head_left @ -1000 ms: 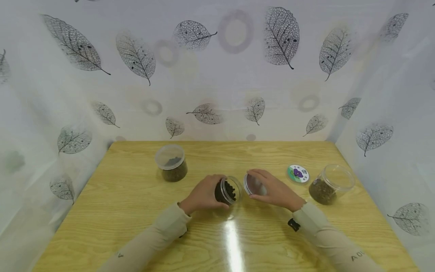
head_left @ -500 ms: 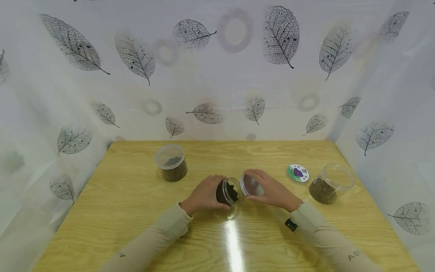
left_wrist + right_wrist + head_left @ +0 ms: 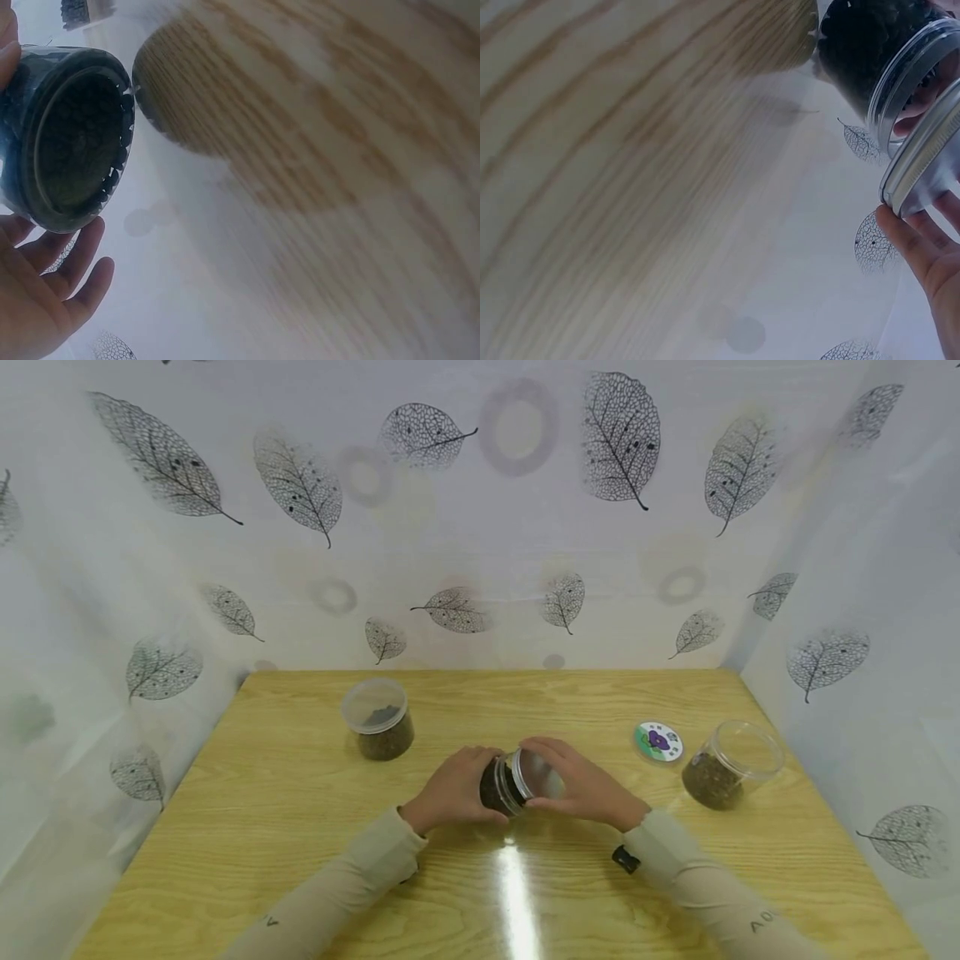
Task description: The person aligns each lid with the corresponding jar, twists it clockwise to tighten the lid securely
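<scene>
We find the dark-filled jar tilted over the worktop, clamped in the left hand. The right hand grips a lid at the jar's mouth. Left of the jar we note a tub; right of it, a flower-printed disc and, farther, a clear container.

The right sleeve shows "AO", while small characters on the flower disc are illegible.

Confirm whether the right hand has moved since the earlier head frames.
Yes, leftward: in the head view the right hand is now farther from the flower-print disc, which has stayed put.
</scene>
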Demonstrator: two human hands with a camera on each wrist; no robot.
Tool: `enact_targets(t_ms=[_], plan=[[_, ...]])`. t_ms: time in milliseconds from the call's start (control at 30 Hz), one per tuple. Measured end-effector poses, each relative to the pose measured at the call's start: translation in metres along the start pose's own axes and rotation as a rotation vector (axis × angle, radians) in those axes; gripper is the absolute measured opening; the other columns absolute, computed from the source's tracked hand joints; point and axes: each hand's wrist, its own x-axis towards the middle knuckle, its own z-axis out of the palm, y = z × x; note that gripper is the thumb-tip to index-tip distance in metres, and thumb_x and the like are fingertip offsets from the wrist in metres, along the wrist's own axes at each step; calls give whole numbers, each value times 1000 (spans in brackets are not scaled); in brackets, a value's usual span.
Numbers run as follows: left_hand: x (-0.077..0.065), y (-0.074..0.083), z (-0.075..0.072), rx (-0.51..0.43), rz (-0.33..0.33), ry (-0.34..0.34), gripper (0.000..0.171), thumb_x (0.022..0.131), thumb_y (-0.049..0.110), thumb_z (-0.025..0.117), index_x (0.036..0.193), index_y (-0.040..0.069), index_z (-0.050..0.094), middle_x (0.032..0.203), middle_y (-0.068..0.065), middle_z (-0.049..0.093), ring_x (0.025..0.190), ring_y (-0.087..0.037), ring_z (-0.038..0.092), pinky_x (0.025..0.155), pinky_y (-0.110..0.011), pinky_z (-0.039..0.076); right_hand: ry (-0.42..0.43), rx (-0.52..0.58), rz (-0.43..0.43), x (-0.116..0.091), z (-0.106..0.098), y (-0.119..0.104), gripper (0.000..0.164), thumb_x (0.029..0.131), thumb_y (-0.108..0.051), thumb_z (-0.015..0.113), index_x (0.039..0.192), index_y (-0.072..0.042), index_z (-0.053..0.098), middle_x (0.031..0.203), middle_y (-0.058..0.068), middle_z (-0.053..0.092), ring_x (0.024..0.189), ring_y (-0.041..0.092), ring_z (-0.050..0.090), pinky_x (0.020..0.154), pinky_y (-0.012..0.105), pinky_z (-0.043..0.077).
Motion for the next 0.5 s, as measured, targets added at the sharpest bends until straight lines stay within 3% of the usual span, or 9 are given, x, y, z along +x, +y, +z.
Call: enact_targets(t_ms=[500], plan=[[0,4,-2,11,-2,-6,94,57,51,85,132,7,47,121,-7,59,109,-22,54,93,-40,47,-47,50,-8,5,8,-7,80,80,-43,71,143,-9,36,143,10,41,133,27,40,103,42,43]])
